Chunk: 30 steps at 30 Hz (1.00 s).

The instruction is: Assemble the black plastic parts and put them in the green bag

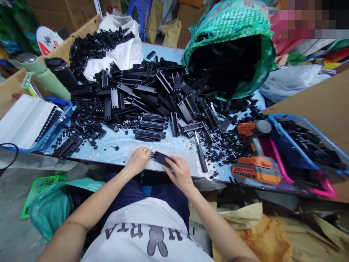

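At the table's front edge my right hand grips a flat black plastic piece with slotted prongs at its left end, thumb below and fingers on top. Close to those prongs, the fingers of my left hand are pinched together at a small dark part, mostly hidden by the fingertips. Both hands rest over a pale sheet on the blue tabletop. Just beyond them lie several assembled black pieces in a stack. A screwdriver-like tool with a black handle lies right of my right hand.
A large heap of black plastic parts covers the table's middle. A green woven sack opens toward me behind it. Loose screws, an orange cordless drill and a blue basket are at right. Bottles stand left.
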Available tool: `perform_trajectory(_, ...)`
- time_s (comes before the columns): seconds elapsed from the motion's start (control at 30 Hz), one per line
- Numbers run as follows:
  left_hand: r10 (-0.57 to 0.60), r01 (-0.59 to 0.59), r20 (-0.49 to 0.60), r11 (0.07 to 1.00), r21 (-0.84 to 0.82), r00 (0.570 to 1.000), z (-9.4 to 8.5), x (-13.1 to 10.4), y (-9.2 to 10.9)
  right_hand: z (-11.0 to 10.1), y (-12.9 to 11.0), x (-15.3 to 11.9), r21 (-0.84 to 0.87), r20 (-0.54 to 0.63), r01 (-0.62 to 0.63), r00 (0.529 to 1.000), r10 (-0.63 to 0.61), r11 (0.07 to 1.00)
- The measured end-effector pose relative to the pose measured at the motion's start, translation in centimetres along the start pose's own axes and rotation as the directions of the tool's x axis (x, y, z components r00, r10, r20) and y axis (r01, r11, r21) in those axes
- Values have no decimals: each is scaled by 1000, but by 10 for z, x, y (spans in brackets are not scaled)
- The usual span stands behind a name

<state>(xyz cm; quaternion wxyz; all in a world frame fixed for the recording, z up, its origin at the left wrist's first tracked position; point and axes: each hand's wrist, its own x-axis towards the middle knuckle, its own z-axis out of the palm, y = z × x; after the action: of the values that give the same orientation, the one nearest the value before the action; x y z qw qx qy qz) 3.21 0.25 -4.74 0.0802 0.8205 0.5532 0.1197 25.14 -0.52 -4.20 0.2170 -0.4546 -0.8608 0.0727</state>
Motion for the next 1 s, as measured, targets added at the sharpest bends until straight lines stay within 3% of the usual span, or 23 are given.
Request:
perform_trajectory(0.1,-4,-6,-75,992,-129,997,-5,-8,-3,-1,3,9,34,109,-21,994,17,999)
perform_trajectory(0.2,-72,-1,-172,921,-390,982,-11,-8,3,4,2,24,294,153,-157,981,116,943)
perform_trajectory(0.23,-101,-4,-195,878,-478,976,-14,-7,7,5,-1,29,435,170,-239,969,182,868)
perform_trajectory(0.3,-157,-7,-215,793,-610,964,-18,-2,16,8,-9,36,685,256,-386,922,291,618)
perform_trajectory(0.37,-227,10,-228,729,-684,947,-23,3,24,7,-16,41,804,348,-450,886,307,389)
perform_trajectory(0.4,-258,18,-236,708,-706,937,-25,5,26,5,-18,43,825,362,-451,884,296,340)
perform_trajectory(0.47,-285,21,-249,697,-717,926,-30,8,29,0,-17,45,836,315,-398,912,262,378)
perform_trajectory(0.6,-226,-12,-263,735,-677,938,-38,9,31,-9,-4,45,729,166,-191,981,101,658)
perform_trajectory(0.67,-252,-24,-304,734,-679,919,-38,9,36,-8,-3,45,681,120,-130,991,64,721)
perform_trajectory(0.8,-375,-51,-463,731,-681,803,-35,13,48,-2,-17,43,682,18,-102,992,122,725)
perform_trajectory(1.0,-275,-166,-498,721,-673,822,-38,22,42,9,-37,42,680,-79,-133,964,253,721)
